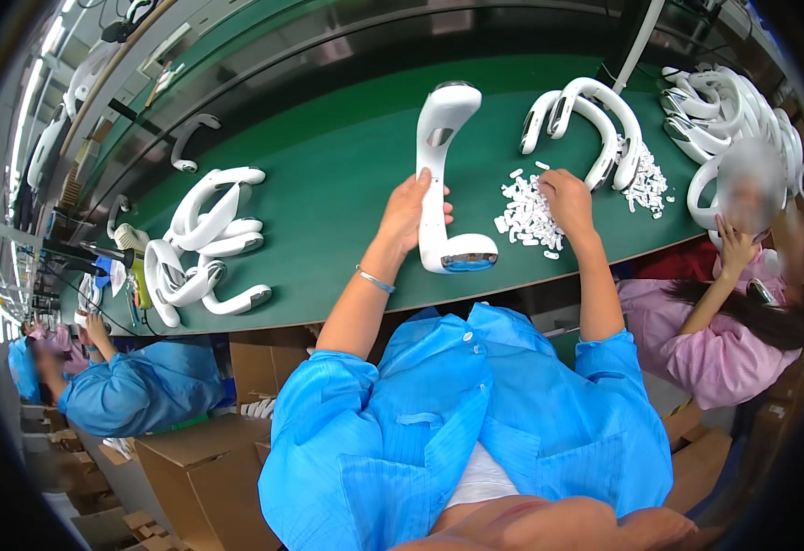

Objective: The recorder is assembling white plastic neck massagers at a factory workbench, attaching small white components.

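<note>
My left hand (408, 209) is closed around the middle of a white, curved, neckband-like device (432, 211), holding it up over the green table. The device has a rounded end with a shiny silver panel at the bottom and a dotted surface at the top. My right hand (567, 204) is at the edge of a heap of small white plastic pieces (526, 217). Its fingers are curled together over the heap, and what lies between the fingertips is too small to make out.
Several similar white devices lie at left (209, 220), and two more (595, 110) arch beyond the heap. A second heap (645, 182) sits farther right, near a large stack (728, 106). Co-workers in pink (686, 317) and blue (145, 386) flank me. Cardboard boxes (209, 468) stand below.
</note>
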A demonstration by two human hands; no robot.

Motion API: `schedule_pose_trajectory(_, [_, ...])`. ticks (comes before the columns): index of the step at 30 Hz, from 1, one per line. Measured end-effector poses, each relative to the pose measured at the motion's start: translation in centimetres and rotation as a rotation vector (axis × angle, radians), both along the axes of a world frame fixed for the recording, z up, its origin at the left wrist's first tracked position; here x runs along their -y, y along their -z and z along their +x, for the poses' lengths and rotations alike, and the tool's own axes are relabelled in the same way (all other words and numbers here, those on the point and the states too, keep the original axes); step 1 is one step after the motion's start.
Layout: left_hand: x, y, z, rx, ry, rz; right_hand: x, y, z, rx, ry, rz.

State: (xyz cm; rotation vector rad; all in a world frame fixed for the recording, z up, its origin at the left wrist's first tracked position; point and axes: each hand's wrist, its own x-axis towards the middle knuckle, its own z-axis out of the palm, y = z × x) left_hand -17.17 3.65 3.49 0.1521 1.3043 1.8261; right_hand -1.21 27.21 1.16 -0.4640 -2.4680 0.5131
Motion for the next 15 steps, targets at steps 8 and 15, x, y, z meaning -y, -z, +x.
schedule_pose_trajectory(8, [-1.7,0.0,2.1,-0.022,-0.035,0.375,3.5,-3.3,0.7,-0.309,-0.226,-1.127])
schedule_pose_trajectory(15, [-2.7,-0.6,4.5,-0.144,0.001,0.299,8.9,-3.6,-0.4,-0.009,-0.444,-1.178])
